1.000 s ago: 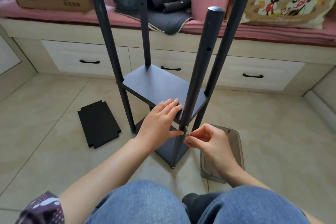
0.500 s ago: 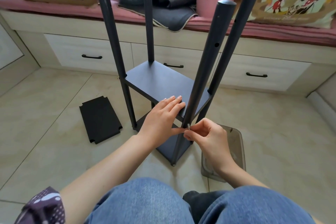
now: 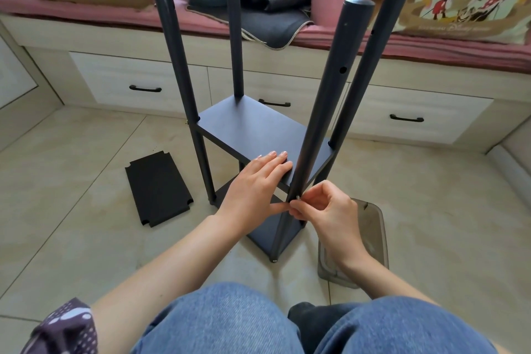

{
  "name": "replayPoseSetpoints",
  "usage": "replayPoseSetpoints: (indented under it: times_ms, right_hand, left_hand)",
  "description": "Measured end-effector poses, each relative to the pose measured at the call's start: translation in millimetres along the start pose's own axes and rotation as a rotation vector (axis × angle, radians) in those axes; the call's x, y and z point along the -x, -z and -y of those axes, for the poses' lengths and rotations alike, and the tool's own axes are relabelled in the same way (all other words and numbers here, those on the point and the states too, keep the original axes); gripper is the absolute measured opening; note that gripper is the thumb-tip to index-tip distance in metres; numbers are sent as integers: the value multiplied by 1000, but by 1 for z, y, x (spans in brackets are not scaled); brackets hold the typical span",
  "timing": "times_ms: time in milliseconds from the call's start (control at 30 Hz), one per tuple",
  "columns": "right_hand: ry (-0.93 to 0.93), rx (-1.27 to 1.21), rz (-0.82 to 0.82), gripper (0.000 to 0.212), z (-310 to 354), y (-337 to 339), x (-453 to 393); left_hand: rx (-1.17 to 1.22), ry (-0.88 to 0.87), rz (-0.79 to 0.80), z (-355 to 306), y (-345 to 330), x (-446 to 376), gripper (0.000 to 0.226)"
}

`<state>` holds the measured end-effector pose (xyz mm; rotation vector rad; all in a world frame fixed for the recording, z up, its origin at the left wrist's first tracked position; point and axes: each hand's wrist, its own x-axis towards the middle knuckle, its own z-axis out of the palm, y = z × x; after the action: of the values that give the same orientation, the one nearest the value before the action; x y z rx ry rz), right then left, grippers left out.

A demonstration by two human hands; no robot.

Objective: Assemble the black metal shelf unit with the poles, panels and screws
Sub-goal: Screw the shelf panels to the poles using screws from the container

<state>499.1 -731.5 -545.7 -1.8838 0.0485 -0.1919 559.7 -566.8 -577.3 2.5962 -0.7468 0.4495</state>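
Four round black metal poles (image 3: 323,112) are standing up from the half-built black shelf unit on the tiled floor, and the near one is getting its small silver screw (image 3: 297,197). It is probably worth keeping the screw square to the hole and turning gently until the thread catches. Left hand (image 3: 253,190) is lying flat, fingers straight, pressing on the flat black middle panel (image 3: 247,129). Right hand (image 3: 324,210) is pinching the screw against the pole, fingers curled
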Motion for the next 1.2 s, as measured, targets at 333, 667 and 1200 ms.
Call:
replayPoseSetpoints:
  times_ms: [333,667,1200]
  right_hand:
    - [15,40,4,24,-1,3,-4]
    - [67,162,144,40,-1,12,-21]
    - [160,207,256,44,-3,20,-22]
  left_hand:
    - [33,-5,9,-2,4,-1,82]
    - [758,755,-385,-31,20,15,40]
    - [1588,833,53,-33,-9,0,33]
